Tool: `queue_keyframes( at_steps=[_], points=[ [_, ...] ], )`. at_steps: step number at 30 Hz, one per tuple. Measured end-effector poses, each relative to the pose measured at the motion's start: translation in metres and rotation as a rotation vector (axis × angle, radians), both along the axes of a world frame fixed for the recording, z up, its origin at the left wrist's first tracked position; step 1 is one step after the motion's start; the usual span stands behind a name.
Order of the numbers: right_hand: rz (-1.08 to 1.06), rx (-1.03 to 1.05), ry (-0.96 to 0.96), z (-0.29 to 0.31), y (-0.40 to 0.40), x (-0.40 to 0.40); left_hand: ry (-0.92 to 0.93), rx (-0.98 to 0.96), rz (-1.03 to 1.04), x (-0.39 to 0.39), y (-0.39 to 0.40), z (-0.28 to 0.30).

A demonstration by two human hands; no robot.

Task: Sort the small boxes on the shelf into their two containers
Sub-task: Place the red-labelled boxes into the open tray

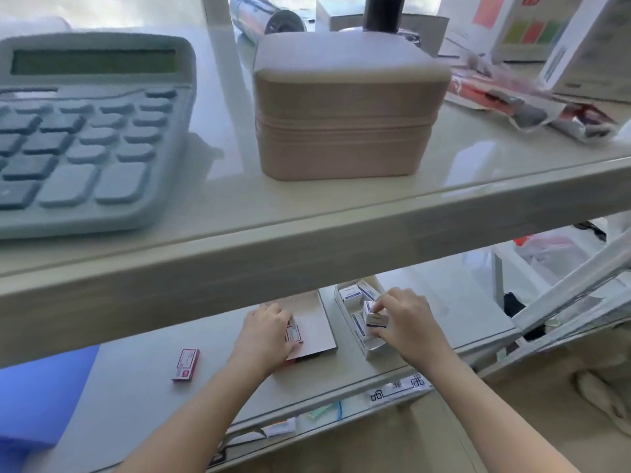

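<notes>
A: Well, we start on the lower shelf [143, 373]. Our left hand [264, 331] rests over the near left corner of the flat tan container [321, 324], fingers curled around a small red-and-white box [294, 333] at its left edge. How firm the grip is, we cannot tell; the palm hides most of it.

B: Agreed. Our right hand [406, 324] sits over the narrow white container [370, 346] to the right, fingers pinching a small blue-and-white box [375, 319] held just above the near end of the container.

A: We note more blue-and-white boxes [356, 295] already packed inside it, toward the far end.

B: One loose red-and-white box [186, 364] lies flat on the shelf, well to the left of the left hand and apart from both containers.

A: Both containers stand side by side, close but not touching as far as we can see.

B: On the upper shelf [307, 233] we log a grey-blue calculator [85, 131] at left and a pink zippered case [345, 110] near the middle, with crumpled packaging [532, 104] at right.

A: A blue sheet [37, 401] sits at the lower shelf's left end. Labels [397, 389] run along its front edge.
</notes>
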State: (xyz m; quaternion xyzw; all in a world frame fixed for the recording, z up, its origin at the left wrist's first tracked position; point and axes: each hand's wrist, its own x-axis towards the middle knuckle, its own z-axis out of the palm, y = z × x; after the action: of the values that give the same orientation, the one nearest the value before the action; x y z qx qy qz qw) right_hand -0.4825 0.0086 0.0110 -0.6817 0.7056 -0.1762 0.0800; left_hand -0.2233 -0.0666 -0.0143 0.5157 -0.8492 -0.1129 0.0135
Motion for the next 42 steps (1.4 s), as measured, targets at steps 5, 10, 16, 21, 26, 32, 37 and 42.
queue_keyframes(
  at_steps=[5,10,16,21,26,32,37,42],
  points=[
    [0.056,-0.004,0.002,-0.001,0.007,-0.006,0.039,-0.002,0.02,0.003,0.004,-0.002],
    [0.033,-0.019,0.101,0.003,0.006,-0.008,0.359,-0.115,0.131,0.036,0.02,0.003],
    [0.043,-0.059,0.128,0.024,0.003,0.009,0.34,-0.061,0.441,0.125,0.034,-0.003],
    [0.239,-0.078,0.03,0.038,-0.004,0.077,0.308,0.11,0.361,0.161,0.042,-0.008],
    [0.456,-0.011,-0.067,0.025,-0.016,0.15,0.444,0.156,0.403,0.168,0.042,-0.004],
    [0.491,0.115,-0.181,0.011,-0.026,0.204,0.57,0.058,0.331,0.14,0.053,0.011],
    [0.239,0.289,-0.536,0.007,-0.04,0.206,0.644,0.017,0.163,0.107,0.054,0.02],
    [0.102,0.296,-0.643,0.009,-0.045,0.173,0.621,0.045,0.102,0.073,0.041,0.014]
  ],
)
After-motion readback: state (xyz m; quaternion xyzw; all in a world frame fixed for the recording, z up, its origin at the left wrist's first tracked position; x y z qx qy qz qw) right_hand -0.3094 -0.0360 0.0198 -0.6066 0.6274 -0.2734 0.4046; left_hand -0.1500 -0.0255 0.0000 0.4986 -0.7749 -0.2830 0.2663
